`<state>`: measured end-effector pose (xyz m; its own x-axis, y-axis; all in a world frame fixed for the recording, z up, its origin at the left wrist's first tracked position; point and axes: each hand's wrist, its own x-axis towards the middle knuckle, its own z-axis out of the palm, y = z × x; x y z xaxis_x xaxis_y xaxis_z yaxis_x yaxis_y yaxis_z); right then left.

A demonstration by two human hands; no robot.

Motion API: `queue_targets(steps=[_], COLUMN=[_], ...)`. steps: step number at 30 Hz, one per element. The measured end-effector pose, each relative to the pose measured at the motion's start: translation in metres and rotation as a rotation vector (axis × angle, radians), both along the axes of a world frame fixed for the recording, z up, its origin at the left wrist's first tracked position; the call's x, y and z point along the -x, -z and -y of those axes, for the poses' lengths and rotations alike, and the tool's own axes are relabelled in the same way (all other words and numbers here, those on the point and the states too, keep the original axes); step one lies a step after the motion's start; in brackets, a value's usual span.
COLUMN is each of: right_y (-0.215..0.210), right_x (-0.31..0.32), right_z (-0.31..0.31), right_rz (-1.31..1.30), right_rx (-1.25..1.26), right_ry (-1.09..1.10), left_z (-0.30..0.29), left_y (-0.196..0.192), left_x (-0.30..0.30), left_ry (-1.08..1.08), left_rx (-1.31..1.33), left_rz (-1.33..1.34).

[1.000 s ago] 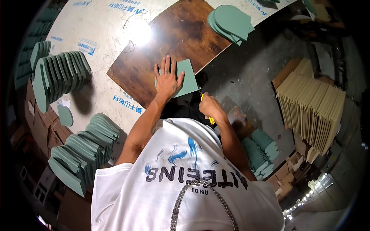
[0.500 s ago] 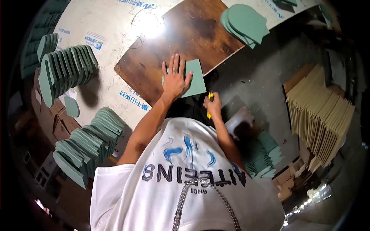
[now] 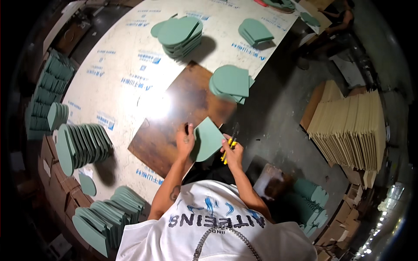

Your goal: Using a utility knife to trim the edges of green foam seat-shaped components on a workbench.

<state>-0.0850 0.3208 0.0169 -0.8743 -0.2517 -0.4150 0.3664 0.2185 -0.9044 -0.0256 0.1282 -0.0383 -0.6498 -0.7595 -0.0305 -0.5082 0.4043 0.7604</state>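
Note:
A flat green board [image 3: 207,140], rounded at one end and square at the other, is between my two hands over the near edge of a brown wooden panel [image 3: 159,141]. My left hand [image 3: 186,140] is closed, its curled fingers at the board's left edge. My right hand [image 3: 233,153] keeps a yellow utility knife [image 3: 225,157] in its grip, while its thumb and fingers pinch the board's right corner. Beyond the panel's right side lies a small pile of similar green boards [image 3: 230,81].
More green boards stand in rows [image 3: 82,143] on the left of the white table [image 3: 117,93], with a stack [image 3: 179,37] and a smaller pile [image 3: 254,31] farther back. Tan sheets [image 3: 348,130] are packed upright at right. A person [image 3: 342,26] is at the far right.
The green board, flat under my left palm before, is now lifted and turned between both hands. My right hand has come up to its edge with the knife. The view has shifted, showing more table.

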Motion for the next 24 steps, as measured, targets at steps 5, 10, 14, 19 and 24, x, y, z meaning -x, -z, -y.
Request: queue_targets(steps=[5, 10, 14, 19, 24], right_y=[-0.016, -0.003, 0.010, 0.025, 0.026], right_x=[0.086, 0.171, 0.205, 0.199, 0.202], right_z=[0.002, 0.018, 0.025, 0.031, 0.003], right_rz=[-0.037, -0.036, 0.018, -0.012, 0.047], right_rx=[0.345, 0.403, 0.403, 0.038, 0.125], right_ry=[0.312, 0.327, 0.332, 0.110, 0.243], left_z=[0.112, 0.213, 0.270, 0.355, 0.316], left_y=[-0.019, -0.070, -0.069, -0.024, -0.054], left_x=[0.061, 0.159, 0.228, 0.194, 0.249], left_ry=[-0.166, -0.348, -0.469, -0.244, -0.355], left_rx=[-0.504, -0.749, -0.830, -1.042, -1.042], left_rz=[-0.385, -0.503, -0.510, -0.642, -0.717])
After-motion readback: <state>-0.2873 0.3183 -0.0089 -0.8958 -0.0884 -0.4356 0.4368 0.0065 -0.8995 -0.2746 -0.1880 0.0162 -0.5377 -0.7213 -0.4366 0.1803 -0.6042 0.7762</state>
